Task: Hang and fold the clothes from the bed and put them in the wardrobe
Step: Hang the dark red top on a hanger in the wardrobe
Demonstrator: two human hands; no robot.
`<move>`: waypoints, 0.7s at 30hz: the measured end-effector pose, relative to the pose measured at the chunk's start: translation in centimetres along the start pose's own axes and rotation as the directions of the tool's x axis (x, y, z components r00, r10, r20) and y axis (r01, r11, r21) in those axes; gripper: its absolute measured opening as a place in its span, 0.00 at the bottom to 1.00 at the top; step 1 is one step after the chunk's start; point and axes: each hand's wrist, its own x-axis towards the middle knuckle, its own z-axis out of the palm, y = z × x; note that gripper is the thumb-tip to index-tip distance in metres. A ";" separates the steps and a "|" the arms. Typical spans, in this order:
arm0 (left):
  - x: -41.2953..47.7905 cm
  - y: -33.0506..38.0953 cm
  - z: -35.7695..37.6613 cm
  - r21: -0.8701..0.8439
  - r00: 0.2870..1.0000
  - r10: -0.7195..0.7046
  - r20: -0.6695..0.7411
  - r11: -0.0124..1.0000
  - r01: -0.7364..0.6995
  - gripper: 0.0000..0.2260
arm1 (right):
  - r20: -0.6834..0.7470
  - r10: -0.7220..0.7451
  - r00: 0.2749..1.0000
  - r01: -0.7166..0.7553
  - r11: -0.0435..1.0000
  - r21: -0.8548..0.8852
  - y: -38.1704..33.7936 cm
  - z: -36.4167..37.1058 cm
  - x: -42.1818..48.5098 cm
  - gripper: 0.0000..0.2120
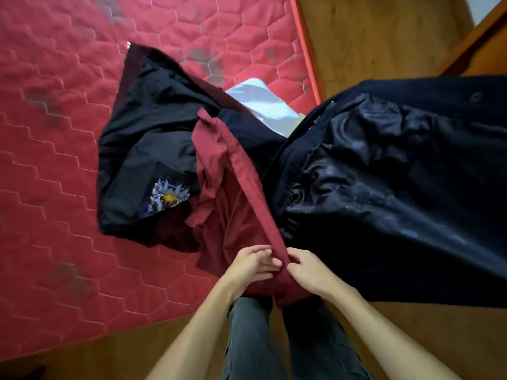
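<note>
Evidently early on: the left hand [253,266] and right hand [307,272] pinch the red shirt [236,209] in their fingers, with the black jacket [142,149] and dark coat [384,187] heaped unfolded on the bed [55,105].

Bedroom in a home. Evidence: bare red quilted mattress [68,133] with hexagon stitching, brown wood [370,37] around it (bed base or floor, can't tell). Clothes heaped on the mattress: black jacket [142,149] with embroidered patch, maroon shirt [233,204], dark coat [384,187] with shiny lining, white garment [263,102] underneath.
</note>
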 end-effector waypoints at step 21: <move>-24.1 21.3 -3.5 0.864 0.156 0.982 0.110 -0.017 -0.503 0.08 | -0.161 -0.569 0.806 0.464 0.777 -0.425 -24.8 -17.8 -24.5 0.33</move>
